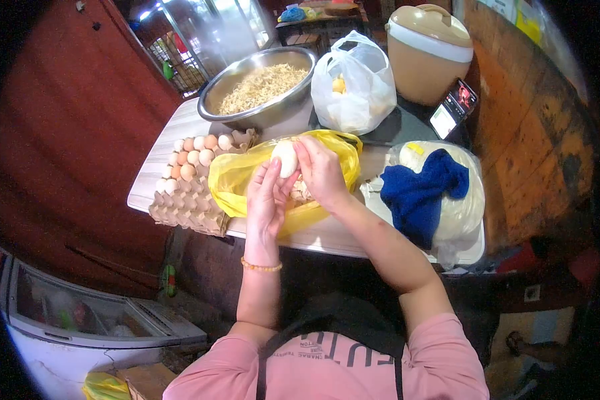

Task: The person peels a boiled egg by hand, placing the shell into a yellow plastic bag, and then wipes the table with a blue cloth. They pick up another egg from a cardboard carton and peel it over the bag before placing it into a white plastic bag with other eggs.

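A smooth white egg (285, 159) is held upright between both hands above an open yellow plastic bag (233, 175). The fingers of my left hand (268, 190) are closed on its lower left side. On its right side, the fingertips of my right hand (321, 172) press against the egg. Pale broken bits, perhaps shells (301, 192), lie in the bag under my hands. Left of the bag, a cardboard egg tray (188, 215) holds several brown and white eggs (187, 172) in its far part, with bare cups nearer me.
A steel basin (210, 110) of shredded food stands at the back left, beside a white plastic bag (357, 100). Behind are a tan cooler (428, 60) and a propped phone (453, 110). A blue cloth (417, 200) lies over a clear bag (465, 213) at the right.
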A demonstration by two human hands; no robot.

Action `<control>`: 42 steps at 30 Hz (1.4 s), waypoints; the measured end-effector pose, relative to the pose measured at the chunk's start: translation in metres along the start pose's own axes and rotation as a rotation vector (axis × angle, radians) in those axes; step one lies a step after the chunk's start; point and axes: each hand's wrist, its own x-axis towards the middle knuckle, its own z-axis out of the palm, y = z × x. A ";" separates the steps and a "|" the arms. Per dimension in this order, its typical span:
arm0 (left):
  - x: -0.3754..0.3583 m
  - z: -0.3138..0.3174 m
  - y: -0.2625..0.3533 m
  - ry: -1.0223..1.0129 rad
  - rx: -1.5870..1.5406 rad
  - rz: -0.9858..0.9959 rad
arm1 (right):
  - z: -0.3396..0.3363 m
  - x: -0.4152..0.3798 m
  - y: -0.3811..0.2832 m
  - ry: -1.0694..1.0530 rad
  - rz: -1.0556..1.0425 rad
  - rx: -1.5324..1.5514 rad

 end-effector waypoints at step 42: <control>0.017 -0.034 0.027 -0.124 -0.174 -0.219 | -0.020 0.019 -0.009 -0.288 -0.080 0.249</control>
